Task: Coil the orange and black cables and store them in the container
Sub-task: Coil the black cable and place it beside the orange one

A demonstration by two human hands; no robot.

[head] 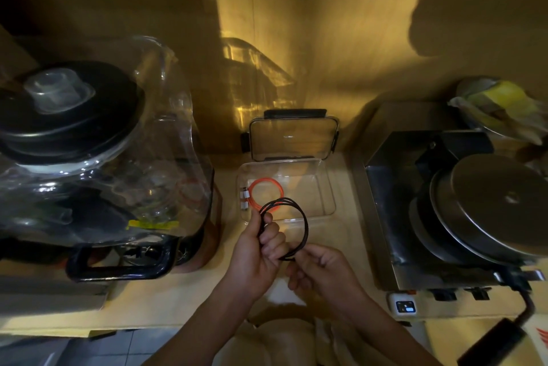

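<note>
Two bare forearms in view, no sleeves visible to the frame edge. Left hand [257,250] and right hand [321,269]: no rings, watch, gloves or wristbands observed.

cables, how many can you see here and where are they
2. The orange cable lies coiled at the left end of the clear container. The black cable is looped in front of it, held by the left hand and right hand.

The container [323,187] sits mid-desk [350,250], its lid [293,139] behind it. A blender [89,158] stands left, a metal appliance [444,202] right.
</note>
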